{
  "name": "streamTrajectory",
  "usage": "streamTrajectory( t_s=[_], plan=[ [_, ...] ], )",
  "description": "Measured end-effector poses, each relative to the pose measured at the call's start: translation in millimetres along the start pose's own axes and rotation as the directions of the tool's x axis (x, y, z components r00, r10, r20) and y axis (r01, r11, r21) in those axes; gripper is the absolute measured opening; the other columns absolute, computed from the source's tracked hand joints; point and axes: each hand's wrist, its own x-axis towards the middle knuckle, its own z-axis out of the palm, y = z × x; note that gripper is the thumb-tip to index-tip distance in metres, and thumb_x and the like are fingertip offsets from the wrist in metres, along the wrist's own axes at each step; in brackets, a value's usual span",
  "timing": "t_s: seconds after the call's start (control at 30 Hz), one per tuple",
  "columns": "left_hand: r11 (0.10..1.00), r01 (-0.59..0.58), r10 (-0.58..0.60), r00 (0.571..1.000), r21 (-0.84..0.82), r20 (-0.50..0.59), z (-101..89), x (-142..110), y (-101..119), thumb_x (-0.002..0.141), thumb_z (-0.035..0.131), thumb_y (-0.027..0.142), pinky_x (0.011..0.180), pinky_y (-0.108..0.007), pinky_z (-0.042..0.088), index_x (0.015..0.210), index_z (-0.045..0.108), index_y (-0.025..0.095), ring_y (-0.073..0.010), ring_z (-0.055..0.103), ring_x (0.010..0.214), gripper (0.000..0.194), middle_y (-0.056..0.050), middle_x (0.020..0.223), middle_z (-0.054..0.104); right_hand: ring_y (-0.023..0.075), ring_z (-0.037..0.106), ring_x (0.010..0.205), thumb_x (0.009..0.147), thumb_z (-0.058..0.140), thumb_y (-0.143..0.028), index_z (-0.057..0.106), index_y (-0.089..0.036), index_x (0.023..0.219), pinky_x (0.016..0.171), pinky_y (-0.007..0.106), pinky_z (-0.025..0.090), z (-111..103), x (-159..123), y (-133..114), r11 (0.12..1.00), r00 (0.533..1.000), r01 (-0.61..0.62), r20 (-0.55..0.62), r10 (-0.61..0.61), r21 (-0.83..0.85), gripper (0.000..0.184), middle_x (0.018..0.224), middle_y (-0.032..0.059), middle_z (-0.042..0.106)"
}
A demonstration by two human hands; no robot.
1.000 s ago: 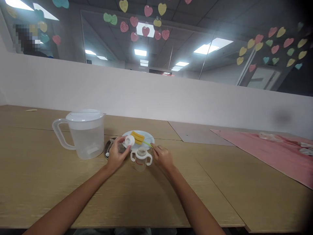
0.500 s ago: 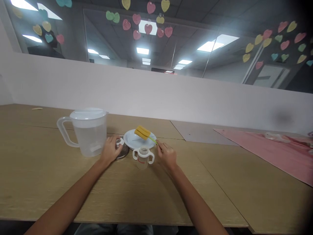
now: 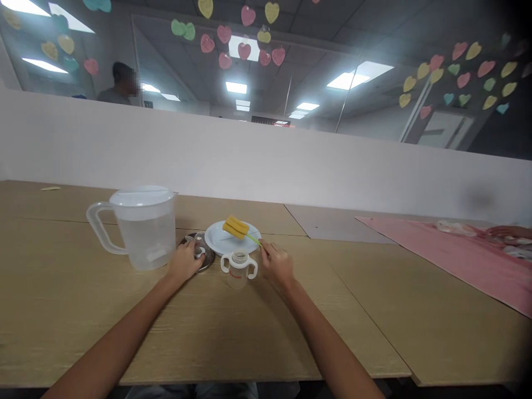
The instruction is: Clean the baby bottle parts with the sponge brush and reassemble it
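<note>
My right hand (image 3: 277, 266) pinches the green handle of a bottle brush (image 3: 236, 228) with a yellow sponge head. The sponge is over a white plate (image 3: 211, 239). In front of the plate stands a clear baby bottle (image 3: 238, 275), uncapped, with two white side handles and red print. My left hand (image 3: 184, 261) has its fingers closed around a white bottle cap (image 3: 199, 251) at a round metal dish (image 3: 209, 259); the fingers partly hide the cap. A clear piece shows on the dish just behind it.
A translucent lidded pitcher (image 3: 146, 235) holding water stands left of my left hand. A pink cloth (image 3: 449, 257) covers the table's right side, with clear plastic (image 3: 457, 228) on it. A white wall (image 3: 266, 160) rises behind the table. A person (image 3: 119, 86) is beyond the glass.
The view has shifted slightly to the right. My left hand has turned the white cap down lower on the metal dish. The brush stays over the plate. A person now shows behind the glass.
</note>
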Motion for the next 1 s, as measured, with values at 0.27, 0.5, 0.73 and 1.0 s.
streamTrajectory(
  t_s=[0.27,0.5,0.73,1.0],
  plan=[
    [0.840,-0.299,0.199,0.946,-0.453,-0.256,-32.2,-13,52,0.087,0.043,0.037,0.089,-0.037,0.041,0.112,0.054,0.019,-0.0225,0.054,0.100,0.033,-0.009,0.108,0.061,0.0105,0.056,0.057,0.090,0.042,-0.024,0.068,-0.019,0.102,0.051,0.022,0.029,-1,1,-1,0.999,0.999,-0.035,-0.024,0.036,0.012,0.029,0.068,0.0033,0.066],
    [0.736,-0.197,0.249,0.968,-0.648,-0.012,-21.0,-32,83,0.078,0.059,0.045,0.083,-0.035,0.047,0.127,0.043,0.020,-0.0211,0.057,0.095,0.057,-0.010,0.113,0.059,0.0109,0.057,0.058,0.088,0.044,-0.021,0.068,-0.019,0.103,0.053,0.021,0.032,-2,2,0,0.999,0.999,-0.039,-0.018,0.040,0.017,0.028,0.070,0.0031,0.067],
    [0.584,0.081,0.223,0.941,-0.807,0.256,-10.8,-37,88,0.065,0.070,0.048,0.069,-0.030,0.048,0.122,0.050,0.017,-0.0197,0.059,0.080,0.068,-0.010,0.102,0.063,0.0110,0.057,0.056,0.088,0.044,-0.022,0.067,-0.020,0.103,0.053,0.022,0.032,-1,2,-1,0.999,0.999,-0.035,-0.034,0.035,0.012,0.028,0.070,0.0027,0.067],
    [0.542,0.135,0.343,0.865,-0.829,0.365,-8.6,-35,87,0.066,0.070,0.047,0.065,-0.029,0.047,0.100,0.062,0.014,-0.0194,0.058,0.074,0.049,-0.006,0.086,0.065,0.0114,0.058,0.058,0.089,0.043,-0.024,0.067,-0.020,0.103,0.053,0.021,0.033,1,1,-1,0.997,0.997,-0.078,-0.013,0.079,0.027,0.029,0.072,0.0038,0.067]
  ],
)
